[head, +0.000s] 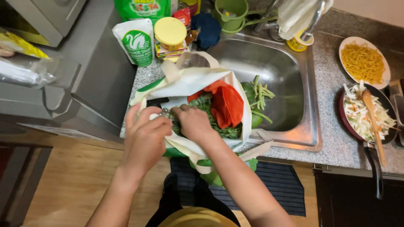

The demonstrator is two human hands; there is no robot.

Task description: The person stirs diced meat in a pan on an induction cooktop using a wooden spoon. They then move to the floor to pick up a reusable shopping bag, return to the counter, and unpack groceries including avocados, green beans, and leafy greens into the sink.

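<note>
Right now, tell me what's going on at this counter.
A person has both hands in a white cloth bag at the sink's edge. The left hand holds the bag's rim; the right hand is in the leafy greens beside an orange bag. Green beans lie in the sink. A pan of shredded vegetables and a plate of noodles stand to the right.

Speckled granite counter [336, 138], steel sink [269, 71], wooden floor [75, 185]

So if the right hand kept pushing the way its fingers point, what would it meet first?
Probably the leafy greens inside the white tote bag, which the right hand already reaches into; depth is hard to judge.
</note>
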